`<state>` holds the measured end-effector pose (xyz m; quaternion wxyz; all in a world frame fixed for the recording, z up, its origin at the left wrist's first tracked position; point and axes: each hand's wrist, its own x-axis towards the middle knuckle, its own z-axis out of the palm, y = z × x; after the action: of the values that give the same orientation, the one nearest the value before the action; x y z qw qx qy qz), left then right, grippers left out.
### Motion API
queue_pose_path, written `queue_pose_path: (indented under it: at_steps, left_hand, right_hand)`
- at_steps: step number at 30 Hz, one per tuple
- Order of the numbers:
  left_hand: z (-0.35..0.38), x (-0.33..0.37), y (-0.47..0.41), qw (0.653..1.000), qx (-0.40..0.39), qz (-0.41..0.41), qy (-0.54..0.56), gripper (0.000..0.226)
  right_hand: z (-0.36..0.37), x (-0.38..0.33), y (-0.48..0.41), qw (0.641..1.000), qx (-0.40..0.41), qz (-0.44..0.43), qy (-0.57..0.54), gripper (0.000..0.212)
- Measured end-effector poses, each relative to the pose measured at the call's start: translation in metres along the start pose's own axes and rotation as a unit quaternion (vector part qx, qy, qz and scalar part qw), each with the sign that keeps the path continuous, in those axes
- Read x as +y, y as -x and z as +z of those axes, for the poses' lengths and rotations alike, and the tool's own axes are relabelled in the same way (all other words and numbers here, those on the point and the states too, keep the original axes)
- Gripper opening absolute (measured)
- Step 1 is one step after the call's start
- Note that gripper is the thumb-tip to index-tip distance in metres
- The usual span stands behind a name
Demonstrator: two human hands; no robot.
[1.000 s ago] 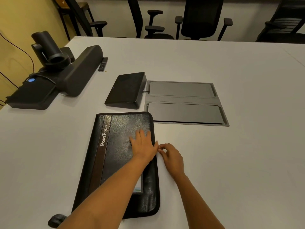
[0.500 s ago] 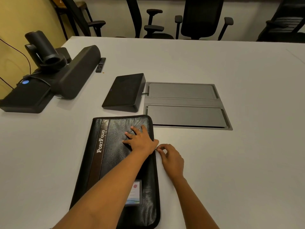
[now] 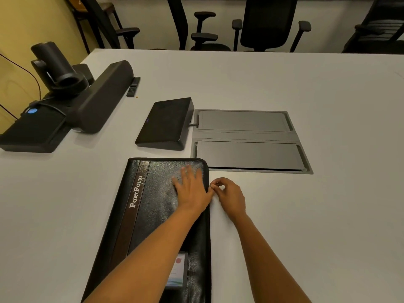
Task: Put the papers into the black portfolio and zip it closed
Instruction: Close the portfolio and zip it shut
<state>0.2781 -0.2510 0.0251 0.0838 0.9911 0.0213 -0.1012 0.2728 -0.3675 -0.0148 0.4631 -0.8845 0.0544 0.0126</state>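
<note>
On the near desk [image 3: 284, 215], the black portfolio [image 3: 153, 204] lies flat, closed. Your left hand [image 3: 192, 189] presses it, fingers spread; your right hand [image 3: 230, 195] pinches the zip pull [image 3: 210, 186] at its right edge.

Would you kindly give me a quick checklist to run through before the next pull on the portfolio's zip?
1. Portfolio lies flat, cover shut, on the table: ok.
2. Left hand presses the cover flat beside the zip edge: ok.
3. Right hand pinches the zip pull at that edge: ok.
4. Papers all inside, none caught in the zip: cannot tell.
5. Far corner stands apart from the grey cable hatch: ok.
</note>
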Motion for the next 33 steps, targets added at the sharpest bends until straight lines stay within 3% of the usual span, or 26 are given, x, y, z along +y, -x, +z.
queue_pose_path:
  at_steps: [5, 9, 12, 15, 17, 27, 33]
  left_hand:
    - [-0.012, 0.002, -0.031, 0.981, -0.041, 0.189, -0.007, 0.05]
    - [-0.012, -0.008, -0.042, 0.969, -0.033, 0.239, -0.055, 0.038]
    - [-0.007, -0.017, -0.045, 0.972, -0.01, 0.232, -0.039, 0.056]
    - [-0.006, -0.028, -0.052, 0.982, -0.037, 0.183, -0.022, 0.086]
    - [-0.007, -0.033, -0.057, 0.984, -0.047, 0.17, -0.018, 0.093]
    - [-0.004, -0.02, -0.068, 0.981, 0.042, 0.153, 0.114, 0.05]
    - [-0.01, -0.007, -0.078, 0.978, 0.016, 0.184, 0.094, 0.027]
  right_hand:
    - [-0.003, 0.006, -0.007, 1.0, -0.013, -0.011, -0.014, 0.018]
    - [-0.003, 0.009, -0.01, 1.0, -0.004, -0.003, -0.016, 0.018]
    - [-0.001, 0.008, -0.01, 1.0, 0.008, -0.012, -0.005, 0.018]
    - [-0.001, 0.007, -0.01, 1.0, 0.006, -0.021, -0.005, 0.017]
    - [-0.002, 0.007, -0.012, 1.0, 0.003, -0.022, 0.003, 0.018]
    - [0.007, -0.006, -0.03, 0.994, 0.103, 0.023, -0.015, 0.014]
    - [0.007, -0.008, -0.039, 0.993, 0.095, 0.02, -0.071, 0.015]
